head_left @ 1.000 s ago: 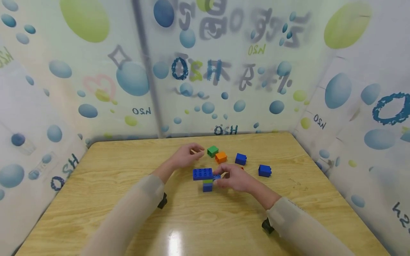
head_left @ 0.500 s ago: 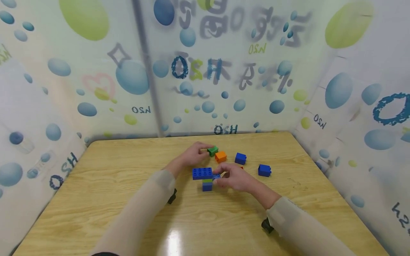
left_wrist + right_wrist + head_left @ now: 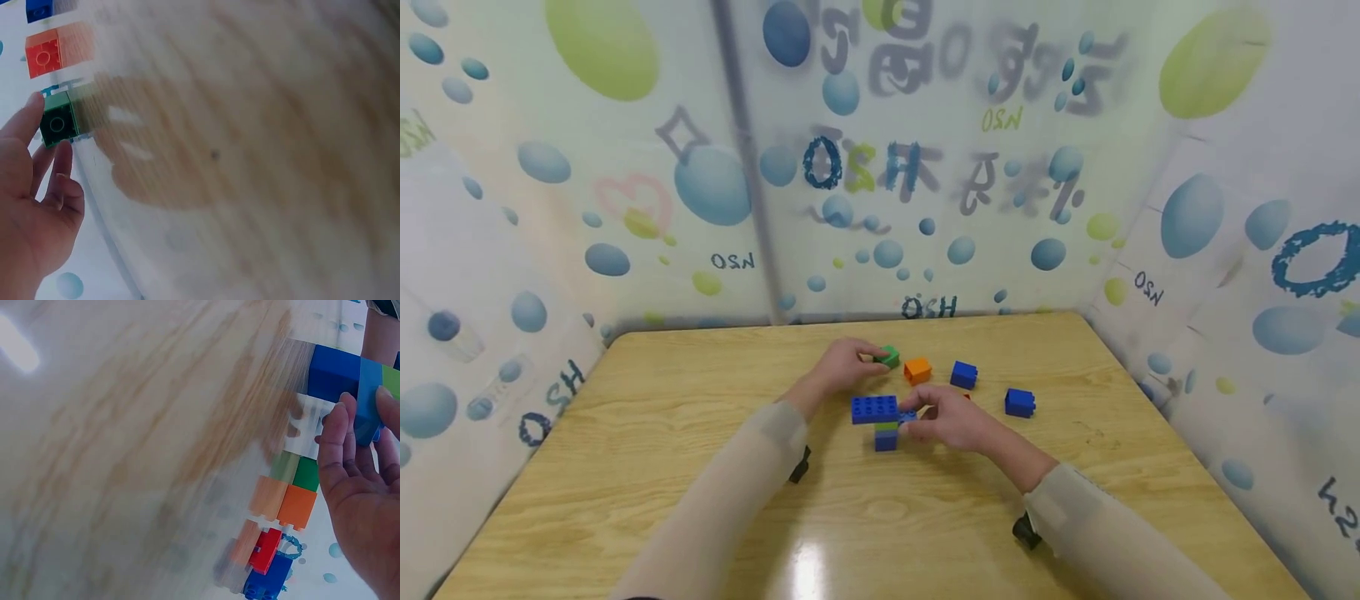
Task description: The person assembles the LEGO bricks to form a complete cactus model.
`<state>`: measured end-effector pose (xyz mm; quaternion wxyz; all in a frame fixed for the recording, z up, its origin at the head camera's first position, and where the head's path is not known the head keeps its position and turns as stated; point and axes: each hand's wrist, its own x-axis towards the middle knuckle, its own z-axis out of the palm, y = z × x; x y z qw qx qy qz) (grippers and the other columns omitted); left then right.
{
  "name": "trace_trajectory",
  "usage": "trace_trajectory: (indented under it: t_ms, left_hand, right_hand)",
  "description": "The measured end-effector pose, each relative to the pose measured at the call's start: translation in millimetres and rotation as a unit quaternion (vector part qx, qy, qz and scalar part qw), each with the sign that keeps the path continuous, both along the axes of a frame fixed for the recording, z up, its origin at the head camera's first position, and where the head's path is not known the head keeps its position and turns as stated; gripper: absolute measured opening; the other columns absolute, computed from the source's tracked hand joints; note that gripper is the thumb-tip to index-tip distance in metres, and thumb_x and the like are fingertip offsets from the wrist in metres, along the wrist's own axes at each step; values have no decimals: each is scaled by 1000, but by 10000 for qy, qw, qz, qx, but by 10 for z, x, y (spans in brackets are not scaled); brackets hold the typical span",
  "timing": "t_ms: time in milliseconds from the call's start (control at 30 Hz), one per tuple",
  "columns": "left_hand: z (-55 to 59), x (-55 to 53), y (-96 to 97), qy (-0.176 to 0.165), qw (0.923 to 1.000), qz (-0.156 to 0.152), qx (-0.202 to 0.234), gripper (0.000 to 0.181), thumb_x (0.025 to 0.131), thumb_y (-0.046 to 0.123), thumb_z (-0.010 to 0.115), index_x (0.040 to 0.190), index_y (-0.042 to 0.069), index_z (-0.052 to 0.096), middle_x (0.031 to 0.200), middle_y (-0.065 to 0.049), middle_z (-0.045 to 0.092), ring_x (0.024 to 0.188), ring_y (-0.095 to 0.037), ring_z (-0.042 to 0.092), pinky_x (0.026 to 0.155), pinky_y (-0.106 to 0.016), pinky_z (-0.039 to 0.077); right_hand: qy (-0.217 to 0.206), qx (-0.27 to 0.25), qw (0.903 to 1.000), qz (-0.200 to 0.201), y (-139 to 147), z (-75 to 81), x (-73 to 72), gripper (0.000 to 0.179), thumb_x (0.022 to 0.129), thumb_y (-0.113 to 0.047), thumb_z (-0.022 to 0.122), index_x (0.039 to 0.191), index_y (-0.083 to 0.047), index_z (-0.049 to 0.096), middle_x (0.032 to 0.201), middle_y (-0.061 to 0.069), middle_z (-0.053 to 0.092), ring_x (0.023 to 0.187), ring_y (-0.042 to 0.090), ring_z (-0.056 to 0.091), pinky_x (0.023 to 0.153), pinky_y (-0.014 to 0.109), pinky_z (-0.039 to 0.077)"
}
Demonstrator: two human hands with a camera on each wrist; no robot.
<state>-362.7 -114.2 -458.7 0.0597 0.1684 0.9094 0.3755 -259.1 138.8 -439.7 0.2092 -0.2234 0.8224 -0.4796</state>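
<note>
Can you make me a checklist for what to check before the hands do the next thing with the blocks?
1. Left hand has the green block: ok, it's between the fingertips.
2. Right hand has the stack: ok, it pinches the light-blue block.
3. Bumps on the stack's top blue piece uncovered: ok.
4. Green block apart from the orange block: ok, there's a gap.
5. Red block easy to see from the head view: not ok, mostly hidden by the right hand.
6. Stack pressed tight: cannot tell.
</note>
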Motion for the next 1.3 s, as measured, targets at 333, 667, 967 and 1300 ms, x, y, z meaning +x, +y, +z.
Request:
trace_trajectory:
  t_ms: [333, 667, 967, 1300]
  left_hand:
    - [27, 58, -70, -26, 9998, 158, 133, 27, 103, 17, 78, 130, 14, 80, 139, -6, 75, 115, -26, 70, 102, -43, 62]
    - [43, 184, -272, -158, 9973, 150, 706, 38, 101, 9, 76, 138, 9, 67, 135, -13, 73, 121, -31, 71, 104, -46, 62]
    - [144, 355, -413, -214, 9937, 157, 1086, 68, 101, 6, 73, 163, 19, 50, 140, -21, 63, 120, -36, 73, 90, -39, 66]
    - [287, 573, -489, -111, 9881, -15, 1536, 56, 101, 4, 70, 155, 14, 60, 147, -22, 56, 128, -43, 69, 96, -41, 66]
  right_hand:
    - [11, -19, 10000, 8, -9, 1, 14, 28, 106, -20, 75, 129, -5, 69, 132, 16, 68, 94, 19, 77, 88, 33, 67]
    - [19, -68, 10000, 22, -6, -4, 16, 29, 105, -19, 76, 129, -5, 69, 131, 16, 68, 92, 21, 76, 88, 36, 67]
    - [47, -69, 10000, -6, -6, -7, 22, 27, 105, -19, 77, 127, -5, 70, 129, 16, 68, 90, 23, 75, 86, 35, 66]
    - [88, -40, 9999, -44, -7, -11, 22, 26, 105, -18, 77, 127, -5, 70, 128, 15, 68, 89, 20, 74, 86, 34, 66]
